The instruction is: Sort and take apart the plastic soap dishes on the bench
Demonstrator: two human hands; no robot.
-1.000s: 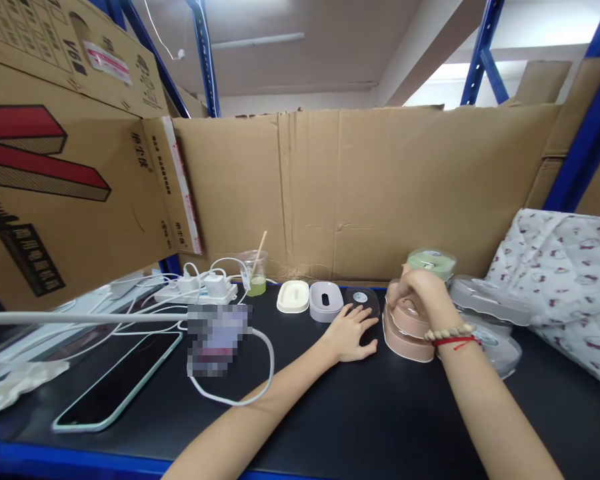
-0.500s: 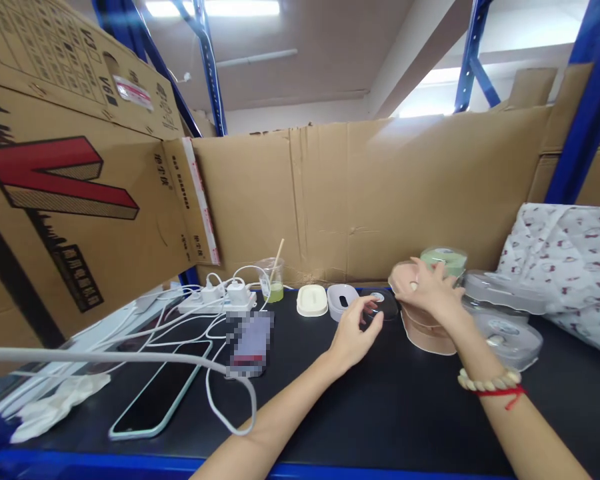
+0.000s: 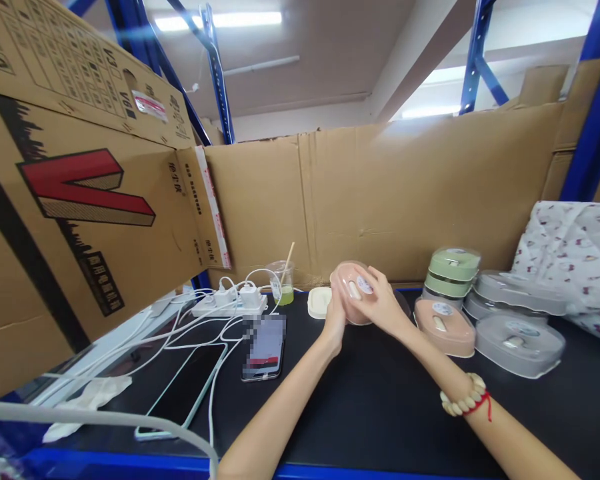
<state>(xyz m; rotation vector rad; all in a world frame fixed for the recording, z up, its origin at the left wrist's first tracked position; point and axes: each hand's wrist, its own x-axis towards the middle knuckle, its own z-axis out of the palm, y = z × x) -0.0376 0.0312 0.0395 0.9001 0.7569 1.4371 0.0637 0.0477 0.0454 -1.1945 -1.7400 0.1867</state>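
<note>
Both hands hold a pink lidded box (image 3: 346,280) with a clear cover, a pale knob and a round label. It is tilted up off the black surface. My left hand (image 3: 335,319) grips its lower left side. Across the lid and right side lie the fingers of my right hand (image 3: 383,305), which wears a beaded bracelet. A second pink lidded box (image 3: 447,337) rests to the right of that hand. Left of the held box sits a small cream container (image 3: 319,304). Part of a dark container (image 3: 404,304) shows behind my right wrist.
Green boxes (image 3: 451,287) are stacked at the back right, beside grey clear-lidded boxes (image 3: 517,353). On the left lie two phones (image 3: 265,343), tangled white cables and a power strip (image 3: 230,305). A cup of green liquid (image 3: 285,295) stands near the cardboard wall (image 3: 380,200).
One pink box has been lifted off the other and carried left. My left hand has closed on it too. The lower pink box stays at the right, and the view has shifted slightly.
</note>
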